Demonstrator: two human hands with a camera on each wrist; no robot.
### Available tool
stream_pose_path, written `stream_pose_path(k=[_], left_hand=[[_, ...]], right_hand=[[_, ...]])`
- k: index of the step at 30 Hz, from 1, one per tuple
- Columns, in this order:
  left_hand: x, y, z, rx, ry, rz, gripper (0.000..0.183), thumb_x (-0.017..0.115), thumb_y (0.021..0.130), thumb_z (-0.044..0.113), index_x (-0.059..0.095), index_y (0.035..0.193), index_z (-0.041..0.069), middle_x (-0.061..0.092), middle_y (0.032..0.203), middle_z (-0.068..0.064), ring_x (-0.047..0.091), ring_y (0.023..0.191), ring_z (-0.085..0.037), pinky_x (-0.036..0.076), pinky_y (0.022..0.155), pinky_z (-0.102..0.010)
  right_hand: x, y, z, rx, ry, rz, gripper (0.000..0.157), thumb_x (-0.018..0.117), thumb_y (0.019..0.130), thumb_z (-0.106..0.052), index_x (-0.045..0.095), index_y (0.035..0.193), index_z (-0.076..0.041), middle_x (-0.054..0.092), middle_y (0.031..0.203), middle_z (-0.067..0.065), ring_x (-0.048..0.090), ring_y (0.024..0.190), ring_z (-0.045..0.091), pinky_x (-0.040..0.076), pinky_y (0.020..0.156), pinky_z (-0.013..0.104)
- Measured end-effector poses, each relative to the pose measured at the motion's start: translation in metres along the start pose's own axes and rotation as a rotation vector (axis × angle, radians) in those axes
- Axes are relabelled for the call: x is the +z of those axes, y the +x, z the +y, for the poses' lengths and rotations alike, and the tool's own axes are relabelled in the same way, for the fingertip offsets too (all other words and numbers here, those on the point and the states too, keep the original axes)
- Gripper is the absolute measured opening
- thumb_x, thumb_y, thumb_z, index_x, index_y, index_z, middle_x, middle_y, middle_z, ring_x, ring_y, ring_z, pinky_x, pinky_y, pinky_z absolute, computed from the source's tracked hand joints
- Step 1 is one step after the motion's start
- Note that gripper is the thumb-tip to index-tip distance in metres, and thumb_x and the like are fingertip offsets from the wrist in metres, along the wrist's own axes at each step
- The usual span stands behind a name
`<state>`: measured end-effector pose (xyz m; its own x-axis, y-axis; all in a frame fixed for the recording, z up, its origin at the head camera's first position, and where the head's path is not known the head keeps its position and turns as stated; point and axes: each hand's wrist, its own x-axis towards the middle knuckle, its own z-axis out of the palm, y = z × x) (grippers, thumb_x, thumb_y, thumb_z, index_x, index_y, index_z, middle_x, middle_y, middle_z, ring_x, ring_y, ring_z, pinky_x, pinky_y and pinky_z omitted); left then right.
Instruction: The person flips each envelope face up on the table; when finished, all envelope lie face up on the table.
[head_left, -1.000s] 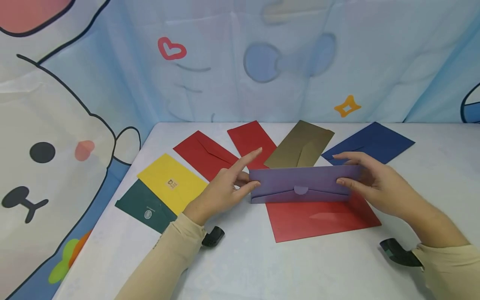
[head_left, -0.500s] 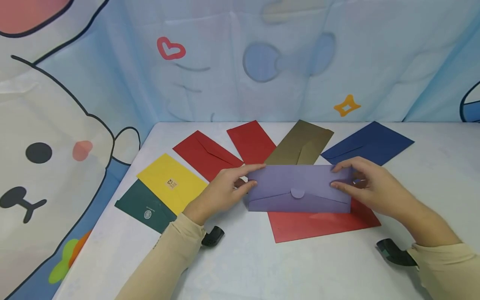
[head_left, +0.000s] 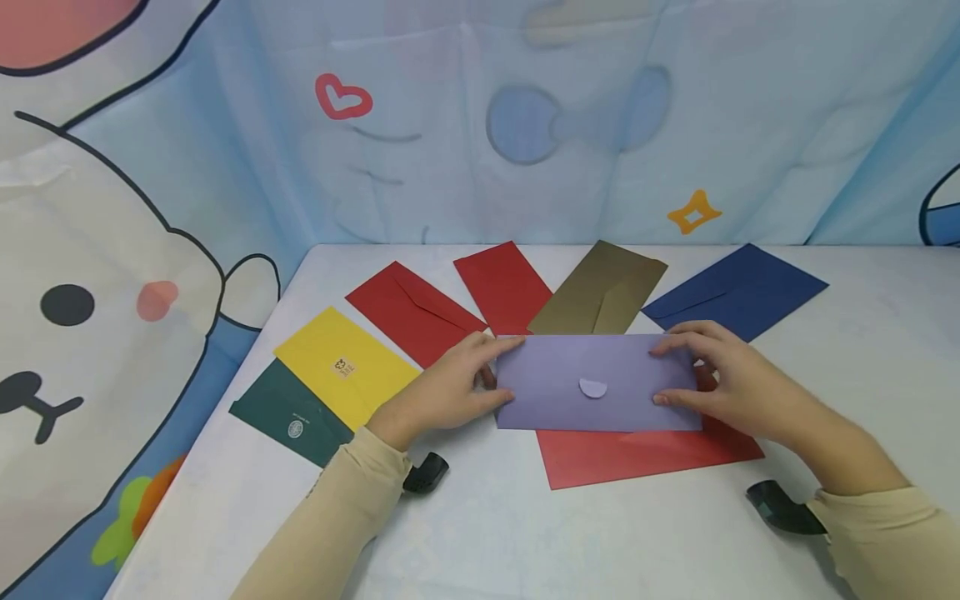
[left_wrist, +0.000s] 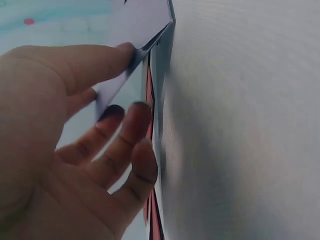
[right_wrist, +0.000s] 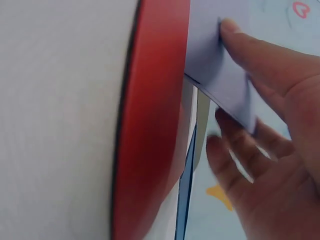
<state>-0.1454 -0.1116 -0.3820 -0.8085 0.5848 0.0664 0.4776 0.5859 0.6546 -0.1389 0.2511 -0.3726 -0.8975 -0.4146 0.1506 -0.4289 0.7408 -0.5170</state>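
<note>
A lavender envelope [head_left: 592, 362] spans the space between both hands in the head view, its broad face showing with a small half-round tab in the middle. My left hand [head_left: 446, 379] pinches its left end, and my right hand [head_left: 731, 375] pinches the right end the same way. In the left wrist view, the left thumb [left_wrist: 117, 57] lies on the near face of the lavender envelope [left_wrist: 142, 22] with fingers behind. The right wrist view shows the right thumb [right_wrist: 235, 32] on the face. A large red envelope [head_left: 637, 462] lies below, partly covered.
Envelopes fan out behind and left on the white table [head_left: 525, 542]: green [head_left: 288, 412], yellow [head_left: 341, 358], two red ones [head_left: 412, 308] [head_left: 502, 283], gold [head_left: 600, 287] and blue [head_left: 742, 287]. A printed curtain [head_left: 450, 167] hangs behind.
The lavender envelope has tipped so its face shows more fully to the head camera. Its slanted flap lines no longer show, only the tab. My right hand has shifted slightly left and down.
</note>
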Motion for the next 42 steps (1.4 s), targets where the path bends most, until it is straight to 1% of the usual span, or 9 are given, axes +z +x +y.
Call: stream_pose_path(k=[2, 4, 8, 10, 12, 18, 31, 36, 42], left_hand=[[0.0, 0.0, 0.0, -0.042, 0.036, -0.014, 0.067, 0.072, 0.094, 0.02, 0.043, 0.155, 0.018, 0.05, 0.118, -0.004, 0.055, 0.093, -0.011, 0.051, 0.075, -0.025], [0.001, -0.001, 0.001, -0.081, 0.066, -0.035, 0.065, 0.071, 0.095, 0.024, 0.044, 0.154, 0.019, 0.05, 0.123, -0.005, 0.053, 0.098, -0.012, 0.05, 0.078, -0.026], [0.003, -0.002, 0.001, -0.122, 0.109, -0.073, 0.062, 0.069, 0.096, 0.028, 0.045, 0.153, 0.018, 0.049, 0.133, -0.007, 0.05, 0.112, -0.015, 0.049, 0.09, -0.029], [0.004, -0.001, 0.001, -0.13, 0.129, -0.087, 0.061, 0.068, 0.097, 0.029, 0.046, 0.153, 0.018, 0.049, 0.135, -0.007, 0.048, 0.119, -0.017, 0.048, 0.094, -0.03], [0.005, -0.001, 0.002, -0.131, 0.159, -0.093, 0.06, 0.067, 0.097, 0.03, 0.047, 0.152, 0.018, 0.048, 0.135, -0.007, 0.046, 0.122, -0.019, 0.047, 0.095, -0.032], [0.005, -0.001, 0.0, -0.133, 0.255, -0.094, 0.054, 0.067, 0.096, 0.034, 0.055, 0.147, 0.022, 0.049, 0.132, -0.005, 0.043, 0.116, -0.021, 0.042, 0.092, -0.035], [0.002, -0.005, -0.002, -0.132, 0.26, -0.076, 0.052, 0.068, 0.096, 0.031, 0.057, 0.145, 0.02, 0.052, 0.128, -0.004, 0.048, 0.115, -0.02, 0.043, 0.093, -0.037], [0.002, -0.007, -0.001, -0.136, 0.261, -0.074, 0.051, 0.069, 0.095, 0.031, 0.058, 0.144, 0.02, 0.053, 0.128, -0.003, 0.049, 0.115, -0.02, 0.044, 0.092, -0.036], [0.004, -0.009, -0.002, -0.131, 0.27, -0.083, 0.048, 0.068, 0.096, 0.032, 0.06, 0.141, 0.02, 0.054, 0.126, -0.002, 0.051, 0.112, -0.019, 0.043, 0.094, -0.036]], right_hand=[[0.0, 0.001, 0.0, 0.032, -0.015, -0.046, 0.053, 0.091, 0.075, -0.022, 0.068, 0.121, -0.009, 0.047, 0.134, 0.021, 0.05, 0.113, 0.041, 0.058, 0.08, 0.048], [0.001, 0.002, 0.0, 0.065, -0.039, -0.094, 0.054, 0.09, 0.077, -0.026, 0.068, 0.123, -0.009, 0.045, 0.138, 0.024, 0.043, 0.123, 0.049, 0.053, 0.086, 0.059], [0.005, 0.001, 0.001, 0.085, -0.098, -0.165, 0.056, 0.087, 0.08, -0.033, 0.068, 0.127, -0.01, 0.045, 0.14, 0.028, 0.036, 0.128, 0.055, 0.045, 0.091, 0.069], [0.007, -0.001, 0.002, 0.073, -0.123, -0.181, 0.057, 0.085, 0.081, -0.035, 0.067, 0.129, -0.01, 0.047, 0.14, 0.028, 0.037, 0.127, 0.055, 0.044, 0.091, 0.07], [0.009, -0.002, 0.003, 0.059, -0.137, -0.186, 0.058, 0.084, 0.082, -0.035, 0.067, 0.13, -0.009, 0.048, 0.139, 0.027, 0.038, 0.126, 0.055, 0.045, 0.091, 0.069], [0.011, -0.003, 0.002, 0.056, -0.164, -0.186, 0.059, 0.083, 0.083, -0.036, 0.066, 0.132, -0.008, 0.048, 0.139, 0.025, 0.039, 0.125, 0.053, 0.045, 0.091, 0.068], [0.014, 0.005, -0.002, 0.054, -0.176, -0.197, 0.057, 0.082, 0.084, -0.037, 0.066, 0.133, -0.012, 0.049, 0.138, 0.025, 0.041, 0.125, 0.052, 0.047, 0.09, 0.067], [0.016, 0.005, -0.001, 0.056, -0.172, -0.201, 0.056, 0.08, 0.086, -0.039, 0.066, 0.133, -0.012, 0.048, 0.138, 0.025, 0.04, 0.125, 0.052, 0.046, 0.09, 0.068], [0.017, 0.0, -0.002, 0.052, -0.145, -0.198, 0.055, 0.079, 0.086, -0.039, 0.067, 0.131, -0.012, 0.05, 0.136, 0.025, 0.041, 0.124, 0.052, 0.043, 0.092, 0.069]])
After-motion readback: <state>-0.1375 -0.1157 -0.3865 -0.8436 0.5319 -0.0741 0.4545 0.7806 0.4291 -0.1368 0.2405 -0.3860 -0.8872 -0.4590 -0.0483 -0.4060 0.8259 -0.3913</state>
